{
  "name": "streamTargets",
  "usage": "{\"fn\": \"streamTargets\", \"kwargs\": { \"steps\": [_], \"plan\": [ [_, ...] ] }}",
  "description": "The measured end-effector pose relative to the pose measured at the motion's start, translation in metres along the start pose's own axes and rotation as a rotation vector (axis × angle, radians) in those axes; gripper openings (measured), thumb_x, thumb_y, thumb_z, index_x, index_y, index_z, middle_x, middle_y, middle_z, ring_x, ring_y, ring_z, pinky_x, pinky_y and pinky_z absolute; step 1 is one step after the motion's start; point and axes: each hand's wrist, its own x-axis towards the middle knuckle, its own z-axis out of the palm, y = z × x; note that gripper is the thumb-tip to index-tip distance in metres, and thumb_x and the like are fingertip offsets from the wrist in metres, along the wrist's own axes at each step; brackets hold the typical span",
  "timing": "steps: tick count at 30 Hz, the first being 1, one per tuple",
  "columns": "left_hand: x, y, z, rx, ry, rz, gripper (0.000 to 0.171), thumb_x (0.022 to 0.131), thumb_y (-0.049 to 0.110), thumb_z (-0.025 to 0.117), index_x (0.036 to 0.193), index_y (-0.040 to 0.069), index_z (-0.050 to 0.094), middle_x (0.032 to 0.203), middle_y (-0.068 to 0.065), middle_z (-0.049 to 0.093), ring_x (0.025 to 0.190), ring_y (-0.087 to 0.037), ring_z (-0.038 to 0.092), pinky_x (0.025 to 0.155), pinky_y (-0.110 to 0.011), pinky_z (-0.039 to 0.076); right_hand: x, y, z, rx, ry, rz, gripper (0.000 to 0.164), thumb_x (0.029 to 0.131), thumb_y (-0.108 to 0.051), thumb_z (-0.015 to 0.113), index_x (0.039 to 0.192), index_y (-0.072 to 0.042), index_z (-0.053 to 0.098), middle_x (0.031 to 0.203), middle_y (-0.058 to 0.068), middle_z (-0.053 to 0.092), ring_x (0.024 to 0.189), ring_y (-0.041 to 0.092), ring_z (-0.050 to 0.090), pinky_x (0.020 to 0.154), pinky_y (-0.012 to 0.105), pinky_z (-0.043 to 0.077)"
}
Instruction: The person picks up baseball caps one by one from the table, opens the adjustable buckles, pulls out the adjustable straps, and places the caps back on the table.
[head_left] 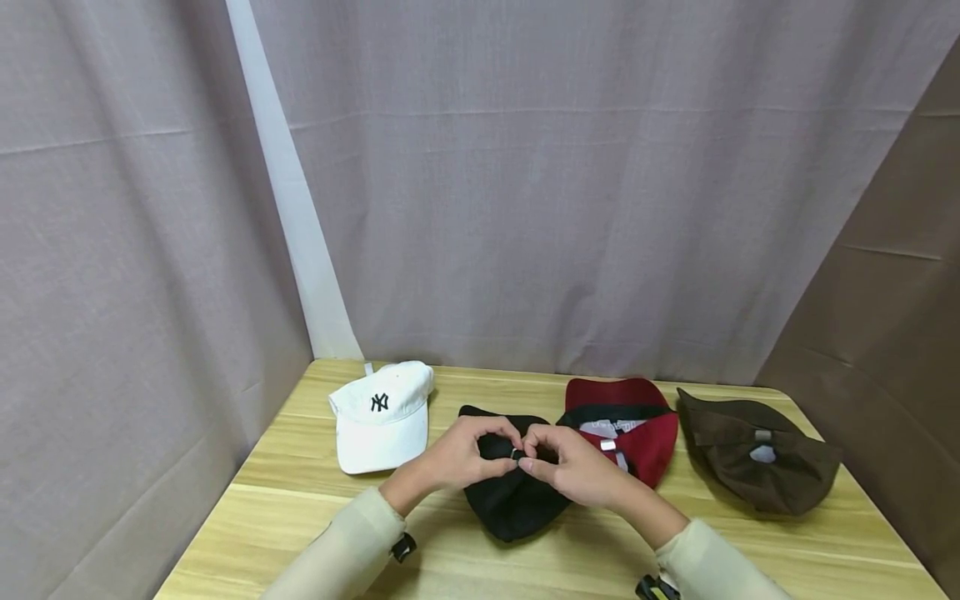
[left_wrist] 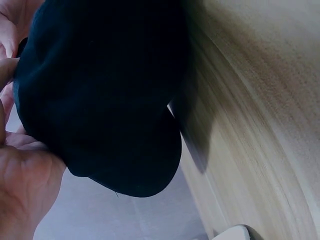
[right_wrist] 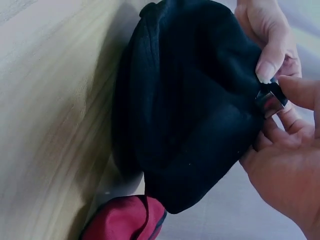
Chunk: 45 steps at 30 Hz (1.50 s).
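Observation:
A black cap (head_left: 517,504) is held just over the table, its back strap toward the fingertips of both hands. My left hand (head_left: 472,454) pinches the strap at one side of a small metal buckle (right_wrist: 272,104). From the other side, my right hand (head_left: 573,467) pinches the strap at the buckle, thumb and forefinger meeting the left fingertips. In the left wrist view the cap's crown (left_wrist: 100,85) covers much of the strap, and its brim (left_wrist: 145,170) juts out below.
To the left lies a white cap (head_left: 382,421) with a dark emblem. A dark red cap (head_left: 652,446) sits right behind the right hand, with a brown cap (head_left: 772,475) further right. All are on a wooden table (head_left: 255,508) in front of grey curtains (head_left: 525,208).

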Motion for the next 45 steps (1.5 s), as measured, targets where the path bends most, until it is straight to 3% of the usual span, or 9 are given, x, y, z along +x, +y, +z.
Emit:
{"fn": "streamTargets", "kwargs": {
  "steps": [5,8,15,27,45],
  "plan": [
    [0.0,0.0,0.001,-0.004,0.014,-0.018,0.017,0.094,0.017,0.08,0.109,0.022,0.074,0.112,0.004,0.079,0.111,-0.007,0.069,0.106,-0.029,0.053,0.001,-0.003,0.005,-0.108,0.077,0.086,0.022,0.098,-0.035,0.078,0.086,-0.023,0.063,0.084,-0.008,0.059,0.078,0.006,0.052,0.066,0.023,0.041],
    [0.0,0.001,0.002,0.0,0.023,-0.024,0.015,0.095,0.019,0.08,0.109,0.023,0.075,0.111,0.005,0.079,0.111,-0.006,0.069,0.107,-0.03,0.053,0.002,-0.005,0.007,-0.14,0.105,0.112,0.021,0.097,-0.035,0.079,0.084,-0.025,0.065,0.084,-0.01,0.061,0.073,0.006,0.049,0.062,0.023,0.039],
    [-0.001,0.002,0.002,-0.009,0.029,-0.045,0.016,0.095,0.017,0.08,0.108,0.023,0.074,0.111,0.004,0.078,0.11,-0.006,0.069,0.107,-0.03,0.053,0.003,-0.005,0.012,-0.129,0.124,0.052,0.018,0.1,-0.022,0.075,0.084,-0.025,0.068,0.091,-0.012,0.067,0.089,0.009,0.057,0.081,0.024,0.044],
    [-0.001,0.001,0.002,-0.042,0.016,-0.039,0.017,0.093,0.015,0.081,0.108,0.021,0.075,0.11,0.003,0.078,0.108,-0.005,0.068,0.105,-0.028,0.053,0.003,-0.002,0.008,-0.08,0.086,0.004,0.016,0.101,-0.019,0.072,0.086,-0.022,0.069,0.086,-0.01,0.064,0.086,0.009,0.056,0.078,0.025,0.043],
    [0.0,-0.006,-0.001,-0.073,-0.002,0.014,0.017,0.092,0.013,0.081,0.107,0.018,0.075,0.106,-0.002,0.08,0.102,-0.005,0.069,0.1,-0.027,0.055,0.003,0.01,-0.001,0.104,-0.04,-0.043,0.015,0.104,-0.018,0.068,0.092,-0.009,0.069,0.089,-0.003,0.057,0.091,0.01,0.055,0.081,0.027,0.044]
  ]
}}
